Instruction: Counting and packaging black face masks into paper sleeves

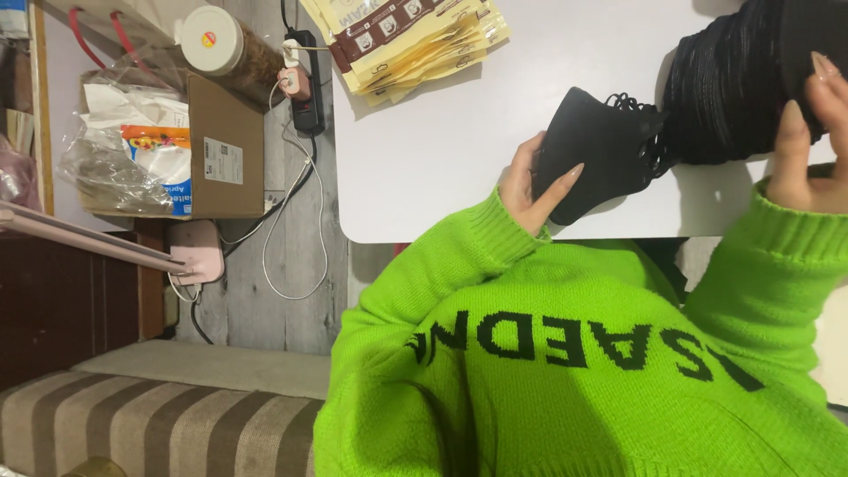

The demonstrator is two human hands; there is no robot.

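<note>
1. The left hand (530,181) pinches a black mask (596,159) flat on the white table (424,177).
2. The right hand (808,146) grips the mask stack (724,97), which touches the mask's far end.

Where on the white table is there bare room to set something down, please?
Bare room lies on the white table between the stack of yellow packets and the black mask in the left hand. The far right is crowded by the black pile under the right hand.
</note>
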